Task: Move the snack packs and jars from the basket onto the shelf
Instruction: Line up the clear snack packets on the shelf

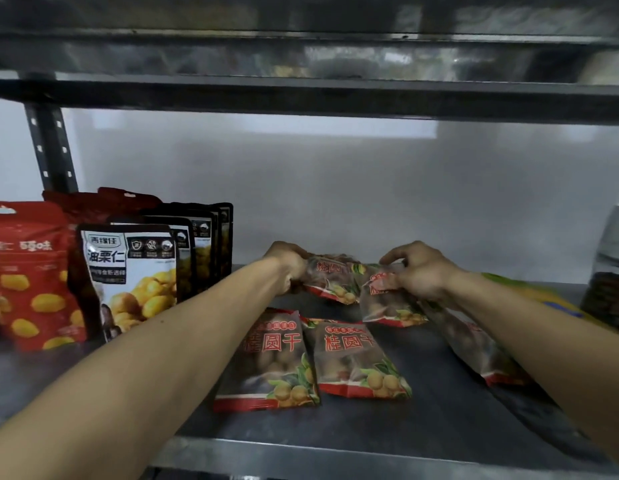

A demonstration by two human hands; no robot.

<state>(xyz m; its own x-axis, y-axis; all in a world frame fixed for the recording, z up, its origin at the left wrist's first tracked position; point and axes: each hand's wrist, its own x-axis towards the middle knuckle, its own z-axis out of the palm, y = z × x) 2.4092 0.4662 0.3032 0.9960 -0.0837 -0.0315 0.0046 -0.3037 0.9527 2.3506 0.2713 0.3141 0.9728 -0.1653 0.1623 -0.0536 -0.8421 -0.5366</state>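
Evidently, step: two longan packs were being set at the back of the shelf (a judgement, not seen).
Left hand: fingers curled, pinched left pack by its top edge.
Right hand: fingers curled round right pack, which touched the left one.
Flat packs: lay nearer than the fingertips; a back row was probably intended.
Chestnut pouches: stood left of the left fingers, grouped by kind.

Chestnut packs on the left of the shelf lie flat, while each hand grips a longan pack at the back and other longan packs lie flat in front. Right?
Not quite: the head view shows the chestnut packs standing upright in a row, not flat. The rest holds: the left hand and right hand each grip a longan pack, and other longan packs lie flat in front.
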